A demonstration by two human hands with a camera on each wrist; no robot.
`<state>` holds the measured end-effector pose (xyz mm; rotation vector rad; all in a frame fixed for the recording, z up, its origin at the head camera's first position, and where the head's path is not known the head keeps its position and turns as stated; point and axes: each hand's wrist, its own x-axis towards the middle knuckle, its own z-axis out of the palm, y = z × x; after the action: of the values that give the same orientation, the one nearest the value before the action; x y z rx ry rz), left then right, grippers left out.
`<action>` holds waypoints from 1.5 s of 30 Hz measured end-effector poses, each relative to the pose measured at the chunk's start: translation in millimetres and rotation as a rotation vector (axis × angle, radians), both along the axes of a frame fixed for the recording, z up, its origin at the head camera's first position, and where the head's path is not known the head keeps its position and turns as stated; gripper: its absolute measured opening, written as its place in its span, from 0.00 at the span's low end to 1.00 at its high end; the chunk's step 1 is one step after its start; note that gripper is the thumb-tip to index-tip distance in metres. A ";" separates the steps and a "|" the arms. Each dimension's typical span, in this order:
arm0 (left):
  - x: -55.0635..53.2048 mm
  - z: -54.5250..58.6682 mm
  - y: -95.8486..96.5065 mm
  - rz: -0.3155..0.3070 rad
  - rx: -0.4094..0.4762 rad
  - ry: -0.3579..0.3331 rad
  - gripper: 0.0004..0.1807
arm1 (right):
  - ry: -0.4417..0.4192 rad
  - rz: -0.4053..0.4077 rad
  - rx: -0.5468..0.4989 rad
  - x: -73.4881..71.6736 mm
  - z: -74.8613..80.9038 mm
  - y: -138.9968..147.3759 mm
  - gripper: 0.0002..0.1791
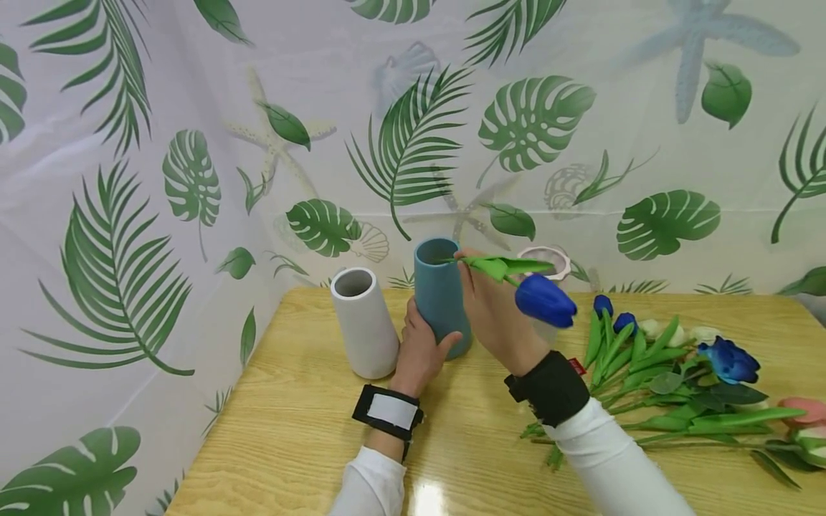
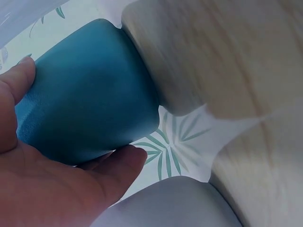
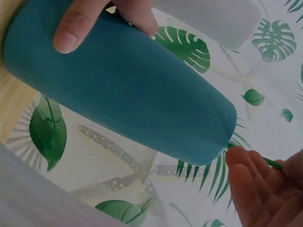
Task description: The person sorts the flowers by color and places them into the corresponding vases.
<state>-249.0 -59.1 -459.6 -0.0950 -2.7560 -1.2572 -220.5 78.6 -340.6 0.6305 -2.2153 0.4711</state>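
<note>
A teal vase (image 1: 442,304) stands on the table with my left hand (image 1: 421,351) gripping its lower part. In the left wrist view, thumb and fingers lie around the vase's side (image 2: 90,94). At the mouth of that vase, my right hand (image 1: 493,315) pinches the green stem of a blue tulip (image 1: 545,299). The bloom hangs out to the right, over the back of the hand. In the right wrist view the stem (image 3: 273,163) runs from the fingers to the vase's rim; its end is hidden there. A white vase (image 1: 366,326) stands upright just left of the teal one.
Several artificial flowers lie in a pile on the table's right side, among them a blue bloom (image 1: 729,360), white tulips (image 1: 705,334) and a pink flower (image 1: 803,411). A leaf-printed cloth (image 1: 426,43) hangs behind and left of the wooden table (image 1: 277,430).
</note>
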 end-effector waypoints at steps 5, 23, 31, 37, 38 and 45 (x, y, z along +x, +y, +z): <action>-1.2 -1.4 0.0 -0.006 -0.002 0.007 0.55 | -0.180 -0.016 -0.124 -21.2 0.6 -7.2 0.14; -1.5 -1.6 -0.7 0.000 -0.020 0.031 0.51 | -0.645 -0.091 0.021 -9.7 -35.9 -10.1 0.38; 0.0 -1.0 -0.5 0.000 -0.036 0.033 0.51 | -0.684 -0.039 -0.017 6.2 -51.7 -3.3 0.39; -0.2 1.0 -0.2 -0.002 -0.025 0.018 0.52 | -0.707 -0.029 -0.018 11.4 -55.3 1.4 0.36; 0.1 1.1 -0.1 -0.001 -0.021 0.014 0.53 | -0.709 -0.027 -0.018 12.2 -56.0 2.3 0.35; 1.7 0.2 0.1 0.006 -0.007 0.002 0.55 | -0.707 -0.027 -0.023 18.8 -59.8 10.3 0.29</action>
<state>-247.3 -59.0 -459.4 -0.0893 -2.7571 -1.2450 -201.8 88.9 -400.4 0.4594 -2.8667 0.7959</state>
